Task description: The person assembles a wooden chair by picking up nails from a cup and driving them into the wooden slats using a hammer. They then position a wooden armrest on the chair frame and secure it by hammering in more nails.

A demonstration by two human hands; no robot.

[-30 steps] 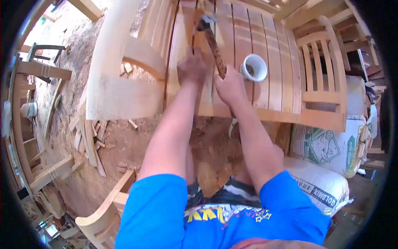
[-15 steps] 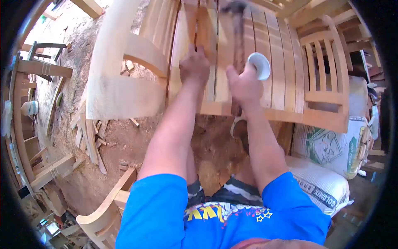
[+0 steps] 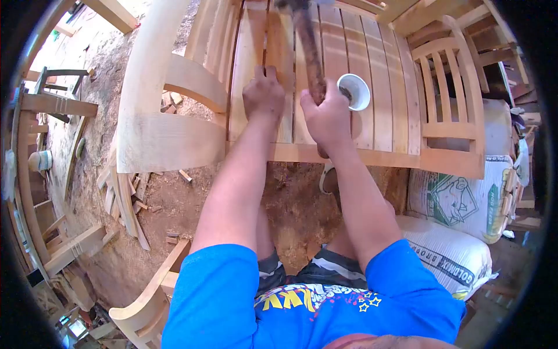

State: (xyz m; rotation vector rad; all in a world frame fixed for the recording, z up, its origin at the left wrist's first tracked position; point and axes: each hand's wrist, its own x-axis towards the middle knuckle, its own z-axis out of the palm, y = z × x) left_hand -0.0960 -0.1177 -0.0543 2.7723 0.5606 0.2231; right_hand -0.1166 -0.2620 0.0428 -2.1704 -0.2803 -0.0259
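My right hand [image 3: 328, 119] is wrapped round the handle of a hammer [image 3: 309, 49], whose blurred dark head is at the top of the view. My left hand [image 3: 264, 96] is closed low over the slats of a wooden bench seat [image 3: 360, 125], fingers pointing away from me. Whatever its fingertips may pinch is too small to make out. Just right of my right hand, a white cup [image 3: 358, 93] stands on the slats with small dark things inside.
Bench armrests stand at the left [image 3: 168, 142] and right [image 3: 450, 87]. Printed sacks [image 3: 447, 250] lie at lower right. Wood offcuts [image 3: 125, 200] litter the ground at left. A curved wooden chair part [image 3: 145, 302] is at lower left.
The hammer has tilted and its head has shifted left. Both hands appear slightly further left, as do the bench and cup. More of the cup's inside shows.
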